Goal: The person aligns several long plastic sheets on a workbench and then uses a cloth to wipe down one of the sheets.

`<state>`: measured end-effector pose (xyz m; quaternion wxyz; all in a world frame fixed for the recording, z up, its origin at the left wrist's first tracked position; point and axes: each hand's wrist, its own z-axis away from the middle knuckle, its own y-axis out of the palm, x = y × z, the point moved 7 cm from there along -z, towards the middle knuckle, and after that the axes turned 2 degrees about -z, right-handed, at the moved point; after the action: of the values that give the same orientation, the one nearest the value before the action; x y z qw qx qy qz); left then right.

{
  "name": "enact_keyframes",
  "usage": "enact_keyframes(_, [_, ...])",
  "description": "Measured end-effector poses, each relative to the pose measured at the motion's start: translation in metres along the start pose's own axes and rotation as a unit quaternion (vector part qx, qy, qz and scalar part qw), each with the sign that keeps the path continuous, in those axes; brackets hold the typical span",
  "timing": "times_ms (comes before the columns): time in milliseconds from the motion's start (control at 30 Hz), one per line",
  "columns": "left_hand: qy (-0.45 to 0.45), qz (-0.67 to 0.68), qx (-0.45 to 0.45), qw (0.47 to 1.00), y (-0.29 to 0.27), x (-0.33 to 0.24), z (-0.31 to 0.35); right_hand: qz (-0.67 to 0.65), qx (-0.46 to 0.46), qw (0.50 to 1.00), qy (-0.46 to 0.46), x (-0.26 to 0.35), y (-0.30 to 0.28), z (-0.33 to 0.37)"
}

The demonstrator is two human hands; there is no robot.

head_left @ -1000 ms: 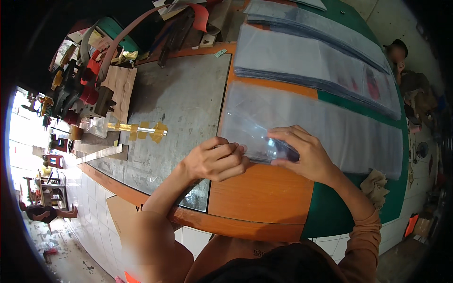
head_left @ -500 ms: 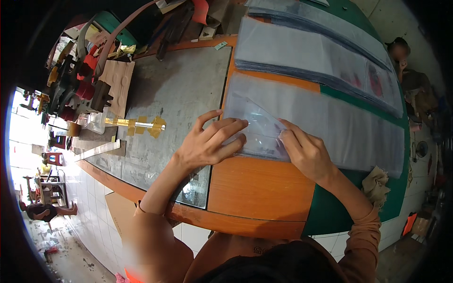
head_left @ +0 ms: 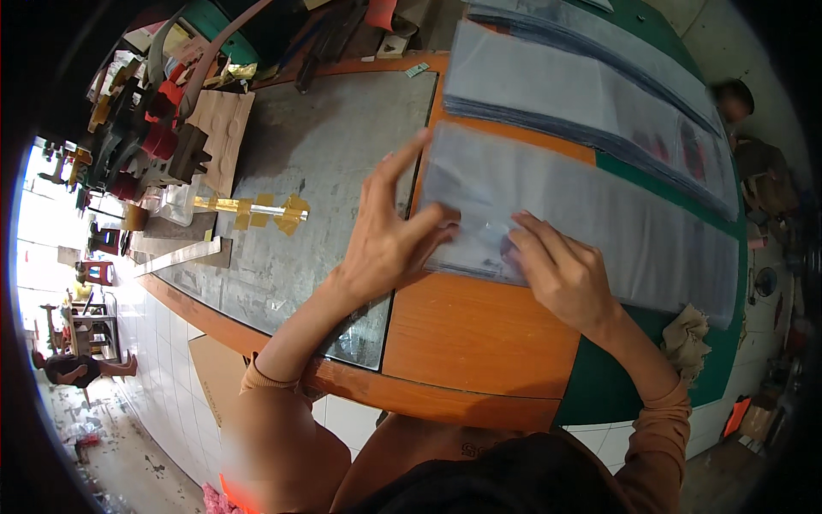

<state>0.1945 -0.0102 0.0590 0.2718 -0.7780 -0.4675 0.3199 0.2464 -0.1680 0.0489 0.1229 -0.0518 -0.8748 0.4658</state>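
A stack of clear plastic sheets (head_left: 599, 214) lies lengthwise across the table in front of me. Over its left end reaches my left hand (head_left: 385, 236), one finger stretched up toward the far left corner and the others bent above the top sheet, with nothing visible in them. My right hand (head_left: 561, 274) is at the near edge of the stack, right of the left hand. Its fingers are curled together on a plastic sheet (head_left: 490, 230), which shows a glossy reflection between the hands. The fingertips themselves are partly hidden.
Two further stacks of plastic sheets (head_left: 548, 90) lie beyond. A crumpled cloth (head_left: 686, 336) sits at the right near edge. On the left are a grey metal plate (head_left: 334, 128) with taped strip (head_left: 257, 211) and a machine with red knobs (head_left: 159, 140). Other people are in the background.
The lifted, folded corner of the top sheet now lies flatter. My left hand has turned, its finger now stretched toward the far corner; my right hand stays near the same spot.
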Motion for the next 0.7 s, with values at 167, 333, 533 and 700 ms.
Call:
enact_keyframes(167, [0.016,0.152,-0.004,0.988,-0.002,0.011,0.006,-0.024,0.014,1.000,0.014,-0.006,-0.006,-0.005])
enact_keyframes(333, [0.023,0.022,0.225,0.974,0.016,0.003,0.006,-0.036,0.031,0.998,-0.031,-0.005,0.002,-0.002])
enact_keyframes(533, [0.079,-0.072,0.189,0.976,0.015,-0.010,0.013,-0.029,0.073,0.997,-0.018,0.004,0.000,-0.007])
enact_keyframes(700, [0.031,-0.059,0.003,0.998,-0.001,-0.010,0.001,-0.044,0.019,0.998,0.046,-0.008,-0.003,-0.004])
